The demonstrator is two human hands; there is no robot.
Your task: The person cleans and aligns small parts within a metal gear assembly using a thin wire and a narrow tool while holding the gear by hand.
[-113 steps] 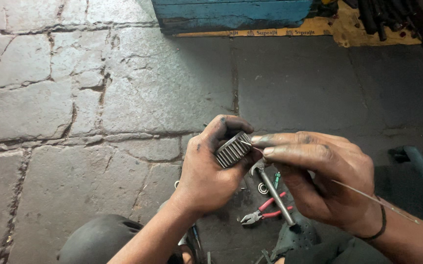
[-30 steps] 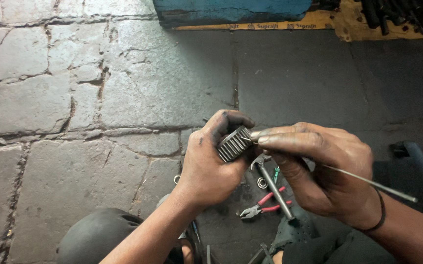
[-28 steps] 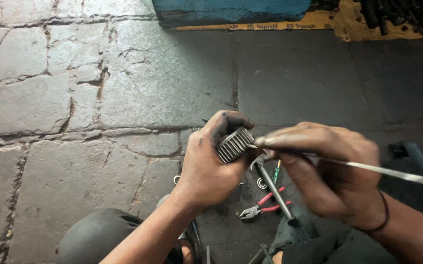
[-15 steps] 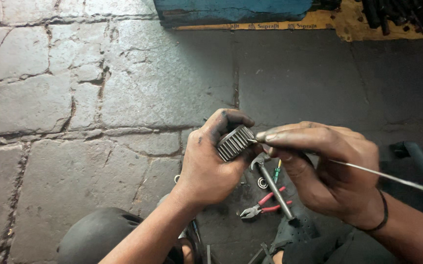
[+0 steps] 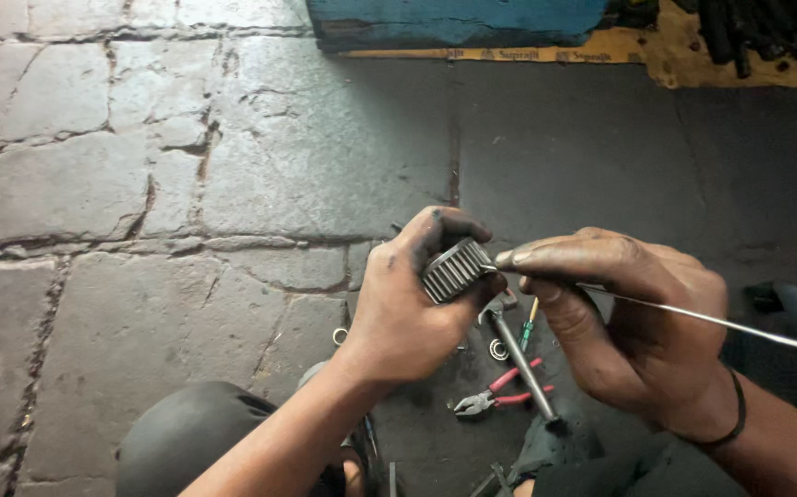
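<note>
I saw the left hand point(image 5: 405, 313) closed around a small grey toothed gear point(image 5: 455, 269), its grip wrapped over the back of the part with the thumb curled across the top, so the ridged teeth faced up and to the right. The gear sat in the air above the stone floor point(image 5: 233, 166), roughly at the middle of the view, touching only that hand and the tool tip. The right hand point(image 5: 633, 327) was pinched shut on a thin metal rod point(image 5: 711, 320), fingertips point(image 5: 518, 260) meeting just beside the gear; the rod's near end reached the gear's side while the long end ran off to the right, tilted slightly downward. Both hands were smeared dark with grease, and a dark band ringed the right wrist.

Below the hands, on the floor, lay a pair of red-handled pliers point(image 5: 500, 398), a steel tool with a long shaft point(image 5: 520, 359) lying diagonally, a slim green-handled screwdriver point(image 5: 528, 327) and a small metal ring point(image 5: 499, 349), all close together. Another ring point(image 5: 339, 337) lay just left of the left wrist. At the far edge I noted a blue wooden box point(image 5: 458, 20) resting on a yellow sheet point(image 5: 693, 64). A dark trouser knee point(image 5: 191, 442) filled the lower left
</note>
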